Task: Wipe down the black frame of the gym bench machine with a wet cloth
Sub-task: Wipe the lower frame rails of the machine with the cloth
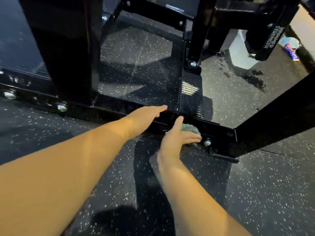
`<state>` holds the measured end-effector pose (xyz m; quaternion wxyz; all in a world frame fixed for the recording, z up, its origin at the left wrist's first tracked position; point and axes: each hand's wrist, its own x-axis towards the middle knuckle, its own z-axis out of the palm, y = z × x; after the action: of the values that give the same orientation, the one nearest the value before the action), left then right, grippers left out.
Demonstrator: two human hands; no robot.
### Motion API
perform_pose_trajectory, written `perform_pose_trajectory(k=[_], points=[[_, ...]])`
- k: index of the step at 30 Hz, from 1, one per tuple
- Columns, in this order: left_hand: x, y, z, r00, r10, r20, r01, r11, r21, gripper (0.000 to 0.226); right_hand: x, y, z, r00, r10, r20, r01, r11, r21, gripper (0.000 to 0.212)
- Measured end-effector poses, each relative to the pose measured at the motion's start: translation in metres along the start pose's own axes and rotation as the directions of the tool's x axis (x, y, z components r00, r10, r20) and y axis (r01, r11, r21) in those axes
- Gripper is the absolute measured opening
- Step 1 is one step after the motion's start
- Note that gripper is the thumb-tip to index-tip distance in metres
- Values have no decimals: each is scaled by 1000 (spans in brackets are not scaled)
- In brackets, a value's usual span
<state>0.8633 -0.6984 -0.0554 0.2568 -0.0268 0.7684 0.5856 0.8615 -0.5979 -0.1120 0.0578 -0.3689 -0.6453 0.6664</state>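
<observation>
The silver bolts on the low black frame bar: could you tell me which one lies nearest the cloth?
The bolt just right of the green cloth, beside the right hand's fingertips. The other two bolts sit far along the bar, left of the left hand.

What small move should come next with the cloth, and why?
Probably slide the cloth right along the low bar. The right hand presses it on the bar's front face beside a bolt, and the corner past that bolt looks unwiped. The left hand rests on the bar.
</observation>
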Motion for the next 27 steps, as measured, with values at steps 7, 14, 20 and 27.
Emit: perform_pose_trajectory(k=[7,14,20,27], points=[[-32,-55,-69,983,175,-63,-60,618,784,57,-12,70,-25,765,-451,461,611,282,-739,83],[-30,-54,-78,996,81,31,-75,632,771,75,63,29,-85,208,-48,977,694,-696,-182,63],[-32,-63,-77,994,108,22,-86,642,762,77,67,-12,-56,116,560,820,279,-811,515,54],[-32,-58,-73,990,138,7,-96,655,749,75,57,-31,-26,133,734,666,299,-670,679,45]])
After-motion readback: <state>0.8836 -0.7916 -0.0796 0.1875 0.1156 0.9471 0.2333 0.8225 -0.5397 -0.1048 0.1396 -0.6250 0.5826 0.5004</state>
